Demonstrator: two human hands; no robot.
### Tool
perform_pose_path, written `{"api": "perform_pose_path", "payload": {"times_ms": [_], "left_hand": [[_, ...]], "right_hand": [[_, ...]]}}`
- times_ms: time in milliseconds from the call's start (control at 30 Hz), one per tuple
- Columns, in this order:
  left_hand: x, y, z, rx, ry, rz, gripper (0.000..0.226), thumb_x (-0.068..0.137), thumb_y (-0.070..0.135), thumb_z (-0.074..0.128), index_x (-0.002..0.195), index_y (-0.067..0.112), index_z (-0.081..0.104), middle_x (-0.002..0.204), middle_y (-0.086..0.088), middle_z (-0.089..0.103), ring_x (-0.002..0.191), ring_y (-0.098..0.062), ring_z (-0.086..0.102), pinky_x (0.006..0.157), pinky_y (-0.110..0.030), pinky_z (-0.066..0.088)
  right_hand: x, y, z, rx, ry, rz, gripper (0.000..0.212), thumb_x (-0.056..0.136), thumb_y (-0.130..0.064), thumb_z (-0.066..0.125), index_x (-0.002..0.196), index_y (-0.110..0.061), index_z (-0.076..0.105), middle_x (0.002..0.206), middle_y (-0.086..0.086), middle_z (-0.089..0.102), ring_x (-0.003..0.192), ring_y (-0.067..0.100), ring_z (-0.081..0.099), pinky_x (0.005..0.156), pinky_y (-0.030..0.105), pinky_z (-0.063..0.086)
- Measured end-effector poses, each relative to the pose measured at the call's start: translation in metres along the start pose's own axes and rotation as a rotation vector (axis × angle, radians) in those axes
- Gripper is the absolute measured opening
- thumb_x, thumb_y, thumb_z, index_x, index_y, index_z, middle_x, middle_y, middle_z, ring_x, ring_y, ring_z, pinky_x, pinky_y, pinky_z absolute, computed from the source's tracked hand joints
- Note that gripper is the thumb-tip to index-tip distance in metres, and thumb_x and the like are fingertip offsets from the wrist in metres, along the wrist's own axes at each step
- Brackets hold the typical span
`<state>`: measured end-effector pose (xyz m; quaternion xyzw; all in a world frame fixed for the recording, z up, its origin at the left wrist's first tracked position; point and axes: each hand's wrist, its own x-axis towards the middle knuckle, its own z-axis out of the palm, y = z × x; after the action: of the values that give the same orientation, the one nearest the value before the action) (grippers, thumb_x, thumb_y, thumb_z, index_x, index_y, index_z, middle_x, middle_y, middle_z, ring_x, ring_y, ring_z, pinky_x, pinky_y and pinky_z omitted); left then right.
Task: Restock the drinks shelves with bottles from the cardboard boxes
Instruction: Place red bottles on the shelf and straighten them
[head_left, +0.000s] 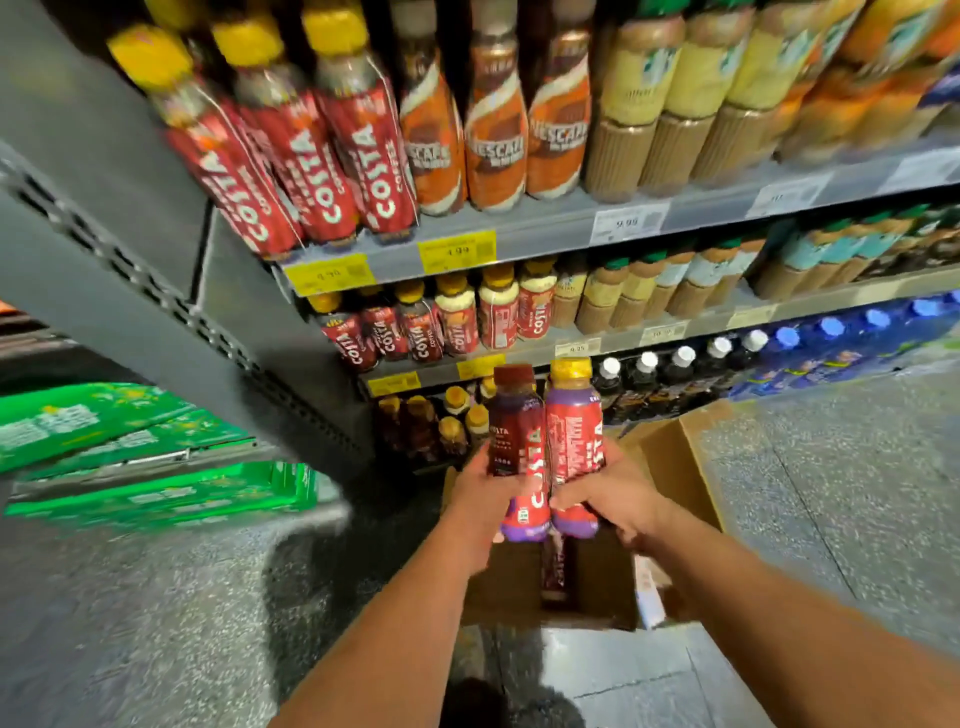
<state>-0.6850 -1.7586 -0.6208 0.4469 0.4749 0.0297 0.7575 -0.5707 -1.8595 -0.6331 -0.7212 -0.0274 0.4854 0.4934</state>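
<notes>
My left hand (480, 493) grips a red Costa bottle with a dark red cap (517, 441). Pressed against it on the right is a second Costa bottle with a gold cap (574, 431), held by my right hand (615, 501). Both bottles are upright, raised above an open cardboard box (680, 457) on the floor. One more bottle (556, 569) lies inside the box below my hands. Just beyond the bottles is the lowest shelf row of brown bottles (431, 426). The shelves above hold rows of Costa bottles (415, 327).
The grey shelf upright (156, 291) slants down at the left. Green drink crates (156, 493) are stacked on the floor at the left. Blue-capped bottle packs (841, 353) and dark white-capped bottles (680, 369) stand at the right. Speckled floor (831, 493) spreads around the box.
</notes>
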Motion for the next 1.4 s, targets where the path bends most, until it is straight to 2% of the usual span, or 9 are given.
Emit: {"api": "perform_pose_path", "payload": {"times_ms": [233,333,500,567,667,833,1033,1233,1400], "left_hand": [[-0.090,0.103,0.020,-0.106,-0.131,0.230,0.045,0.063,-0.001,0.066,0.105,0.012,0.061,0.099,-0.018,0.068,0.084,-0.030,0.066,0.072,-0.036,0.056],[-0.123,0.148,0.028,-0.132,-0.095,0.334,0.049,0.072,-0.013,0.064,0.118,0.003,0.055,0.099,-0.020,0.067,0.076,-0.027,0.066,0.069,-0.038,0.056],[-0.179,0.213,0.038,-0.094,-0.020,0.478,0.039,0.081,-0.007,0.060,0.108,0.021,0.056,0.100,-0.009,0.070,0.080,-0.025,0.066,0.072,-0.040,0.055],[-0.200,0.234,0.043,-0.088,-0.012,0.545,0.039,0.082,-0.004,0.060,0.111,0.022,0.057,0.102,-0.008,0.071,0.084,-0.026,0.067,0.077,-0.044,0.055],[-0.231,0.260,0.049,-0.103,-0.002,0.644,0.038,0.082,-0.001,0.062,0.116,0.015,0.059,0.105,-0.013,0.070,0.089,-0.031,0.066,0.088,-0.051,0.052],[-0.286,0.304,0.059,-0.066,0.001,0.765,0.034,0.081,0.009,0.068,0.113,0.016,0.061,0.103,-0.013,0.072,0.091,-0.033,0.068,0.086,-0.048,0.054],[-0.346,0.349,0.065,-0.040,0.020,0.908,0.027,0.083,0.016,0.069,0.108,0.021,0.061,0.101,-0.008,0.072,0.093,-0.028,0.068,0.088,-0.045,0.054],[-0.384,0.390,0.063,-0.057,0.025,0.996,0.021,0.084,0.013,0.067,0.102,0.021,0.058,0.098,-0.011,0.070,0.086,-0.029,0.067,0.088,-0.049,0.053],[-0.399,0.427,0.060,-0.028,0.004,1.021,0.025,0.086,0.023,0.066,0.108,0.022,0.054,0.104,-0.009,0.069,0.092,-0.027,0.067,0.084,-0.042,0.054]], "right_hand": [[-0.081,-0.117,-0.007,-0.065,-0.160,-0.259,0.063,0.042,0.013,0.069,0.100,-0.008,0.055,0.085,0.009,0.068,0.076,0.018,0.066,0.064,0.026,0.053],[-0.110,-0.171,-0.006,-0.124,-0.159,-0.363,0.062,0.043,0.012,0.074,0.100,-0.006,0.058,0.091,0.011,0.069,0.083,0.023,0.067,0.074,0.032,0.055],[-0.158,-0.246,-0.006,-0.151,-0.137,-0.533,0.083,0.032,-0.011,0.082,0.111,-0.008,0.057,0.100,0.011,0.073,0.095,0.026,0.069,0.089,0.045,0.054],[-0.179,-0.269,-0.006,-0.156,-0.136,-0.611,0.073,0.032,-0.012,0.081,0.103,-0.010,0.063,0.098,0.010,0.073,0.094,0.027,0.069,0.089,0.048,0.054],[-0.224,-0.299,-0.007,-0.160,-0.130,-0.708,0.045,0.052,0.011,0.078,0.089,-0.013,0.067,0.093,0.010,0.073,0.091,0.026,0.069,0.089,0.045,0.054],[-0.284,-0.344,-0.009,-0.147,-0.179,-0.799,0.053,0.056,0.005,0.076,0.106,-0.009,0.062,0.090,0.004,0.073,0.082,0.017,0.068,0.066,0.022,0.052],[-0.335,-0.395,-0.004,-0.128,-0.206,-0.931,0.052,0.056,-0.005,0.083,0.104,-0.009,0.062,0.089,0.007,0.072,0.082,0.023,0.069,0.073,0.033,0.054],[-0.379,-0.437,0.012,-0.044,-0.270,-0.886,0.053,0.052,-0.005,0.050,0.103,0.001,0.062,0.086,0.017,0.064,0.077,0.029,0.064,0.076,0.045,0.055],[-0.395,-0.473,0.014,-0.107,-0.270,-0.961,0.031,0.078,0.008,0.055,0.106,-0.002,0.065,0.099,0.015,0.072,0.089,0.026,0.068,0.072,0.032,0.051]]}}
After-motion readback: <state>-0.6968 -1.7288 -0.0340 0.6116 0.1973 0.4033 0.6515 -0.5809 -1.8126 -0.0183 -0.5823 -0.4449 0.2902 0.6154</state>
